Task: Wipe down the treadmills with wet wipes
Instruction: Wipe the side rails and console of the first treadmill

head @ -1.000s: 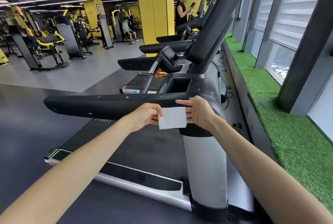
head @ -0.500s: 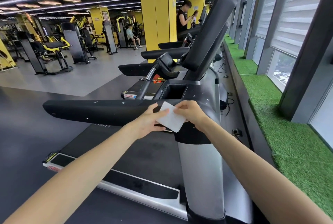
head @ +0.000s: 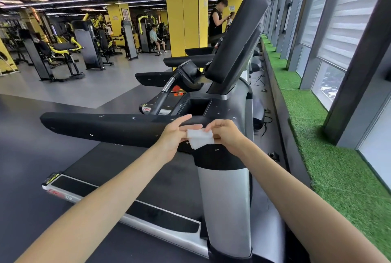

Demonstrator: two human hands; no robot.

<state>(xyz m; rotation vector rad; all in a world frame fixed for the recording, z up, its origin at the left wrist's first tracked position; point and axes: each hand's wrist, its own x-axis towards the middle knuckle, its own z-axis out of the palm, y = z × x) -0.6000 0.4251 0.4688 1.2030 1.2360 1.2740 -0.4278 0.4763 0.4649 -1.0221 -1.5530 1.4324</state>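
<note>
The person stands at the side of the nearest treadmill point(head: 224, 199) and holds a white wet wipe point(head: 201, 140) in the air between both hands, just in front of the spot where the long black handrail point(head: 101, 127) meets the console. The left hand point(head: 174, 135) pinches the wipe's left edge with its forefinger stretched out above. The right hand point(head: 227, 133) has its fingers point(head: 211, 126) curled over the right edge. The wipe looks creased and partly doubled, so the step in hand seems to be folding or readying it, not yet wiping. The next move likely calls for laying it flat on the handrail and drawing it along. Behind the hands the console's square cup holder point(head: 195, 105) is dark inside, and its contents cannot be told.
</note>
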